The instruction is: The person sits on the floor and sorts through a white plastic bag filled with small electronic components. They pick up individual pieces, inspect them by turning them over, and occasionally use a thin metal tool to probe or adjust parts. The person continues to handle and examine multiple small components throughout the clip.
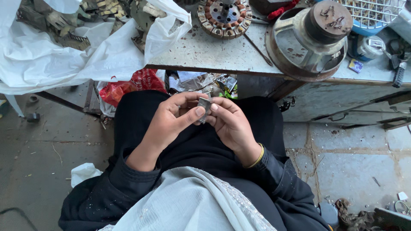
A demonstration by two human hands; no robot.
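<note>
Pinching a small grey metal piece (204, 105) between both thumbs, the left hand (171, 122) and right hand (229, 124) risk dropping it into the lap, since only fingertips grip it.

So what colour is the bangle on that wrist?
Yellow-gold: a thin bangle on the right hand's wrist, clearest in the head view.

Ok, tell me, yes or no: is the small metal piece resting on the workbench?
No: the small metal piece is held above the lap between the fingertips of the left hand and right hand, clear of the workbench.
</note>
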